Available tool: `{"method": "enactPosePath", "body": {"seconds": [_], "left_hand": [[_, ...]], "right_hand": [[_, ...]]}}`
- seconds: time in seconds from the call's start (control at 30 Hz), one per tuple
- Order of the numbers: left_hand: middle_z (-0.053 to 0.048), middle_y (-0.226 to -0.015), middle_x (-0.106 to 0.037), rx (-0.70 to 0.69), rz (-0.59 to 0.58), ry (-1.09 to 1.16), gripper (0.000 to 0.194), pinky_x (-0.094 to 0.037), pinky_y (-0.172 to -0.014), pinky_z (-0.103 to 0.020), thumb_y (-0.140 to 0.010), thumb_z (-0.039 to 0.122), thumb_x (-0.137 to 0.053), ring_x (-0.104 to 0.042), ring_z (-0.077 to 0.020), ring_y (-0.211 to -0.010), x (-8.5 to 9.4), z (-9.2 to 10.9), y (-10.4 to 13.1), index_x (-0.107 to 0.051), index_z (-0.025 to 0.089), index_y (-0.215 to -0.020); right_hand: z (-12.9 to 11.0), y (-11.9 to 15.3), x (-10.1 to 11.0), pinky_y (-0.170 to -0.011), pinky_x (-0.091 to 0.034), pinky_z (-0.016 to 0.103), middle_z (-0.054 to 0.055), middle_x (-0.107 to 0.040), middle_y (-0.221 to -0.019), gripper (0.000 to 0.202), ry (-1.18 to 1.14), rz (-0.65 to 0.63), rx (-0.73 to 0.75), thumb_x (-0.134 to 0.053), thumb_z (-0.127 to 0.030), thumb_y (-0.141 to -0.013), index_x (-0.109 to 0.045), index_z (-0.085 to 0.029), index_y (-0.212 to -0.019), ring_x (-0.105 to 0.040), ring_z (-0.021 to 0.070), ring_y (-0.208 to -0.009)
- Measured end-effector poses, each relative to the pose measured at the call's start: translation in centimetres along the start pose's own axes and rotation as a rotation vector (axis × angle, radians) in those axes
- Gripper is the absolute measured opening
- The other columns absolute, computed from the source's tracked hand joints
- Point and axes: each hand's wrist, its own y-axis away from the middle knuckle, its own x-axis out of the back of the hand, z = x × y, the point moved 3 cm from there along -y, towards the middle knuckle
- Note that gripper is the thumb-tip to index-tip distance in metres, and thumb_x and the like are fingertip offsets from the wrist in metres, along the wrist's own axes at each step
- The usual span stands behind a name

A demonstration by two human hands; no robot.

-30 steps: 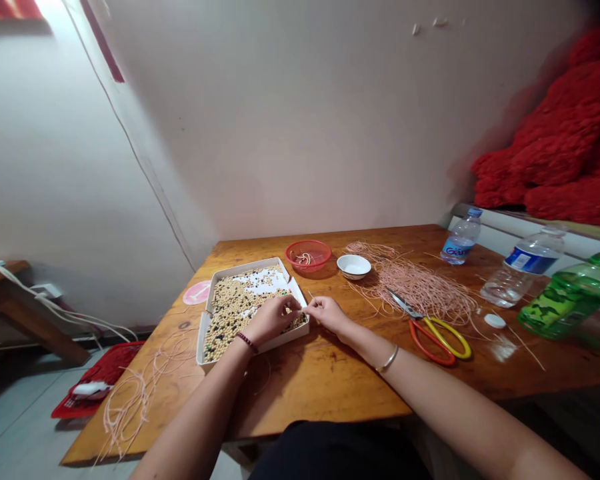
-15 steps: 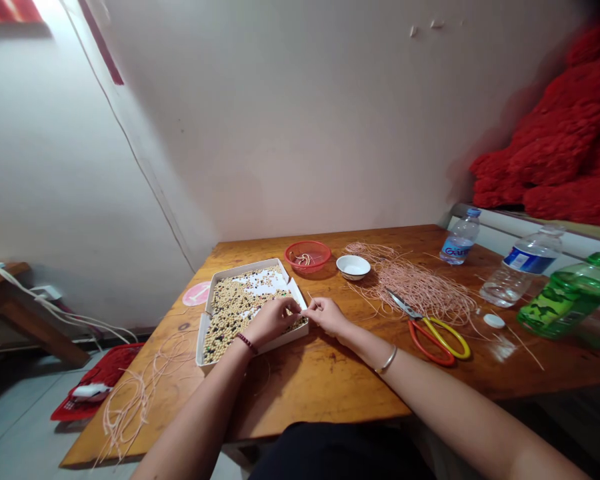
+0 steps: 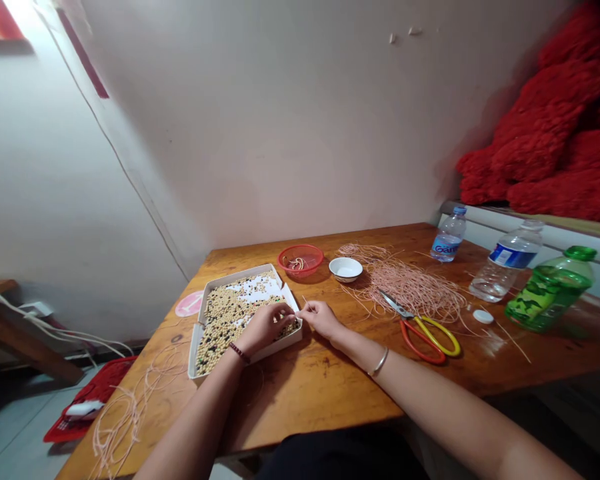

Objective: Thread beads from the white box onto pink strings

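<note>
A shallow white box (image 3: pixel 194 360) lies on the table, holding many small tan and dark beads (image 3: pixel 221 313). My left hand (image 3: pixel 267 325) is over the box's right part, thumb and fingers pinched together; what they hold is too small to make out. Close beside it, at the box's right edge, my right hand (image 3: pixel 321 319) pinches a thin pinkish cord (image 3: pixel 305 299), whose short end pokes up above the fingers. The fingertips of both hands nearly meet.
Behind are a red basket (image 3: pixel 309 251) and a white bowl (image 3: pixel 345 269). To the right lie a pile of pink cord (image 3: pixel 415 287), scissors (image 3: pixel 424 333), a white cap (image 3: pixel 483 317) and bottles (image 3: pixel 550 293). More cord (image 3: pixel 125 417) hangs near the left edge.
The camera view has turned slightly, so the table's things sit a little further left. Both hands keep nearly the same pose at the box's right edge.
</note>
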Motion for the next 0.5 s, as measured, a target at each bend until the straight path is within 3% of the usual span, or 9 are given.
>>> {"method": "enactPosePath", "body": {"seconds": [0.5], "left_hand": [[-0.004,-0.081,-0.070,0.012,0.010,0.020,0.019,-0.043,-0.066,-0.024,-0.080,0.034,-0.058,-0.061,-0.0154,-0.073,0.22,0.28,0.24,-0.068,0.018,-0.083]], "right_hand": [[0.10,0.28,0.06,-0.047,-0.024,0.022,-0.006,-0.040,-0.047,0.025,0.021,0.023,-0.035,-0.063,-0.036,-0.061,-0.047,-0.018,-0.054,-0.032,0.0071,-0.047]]}}
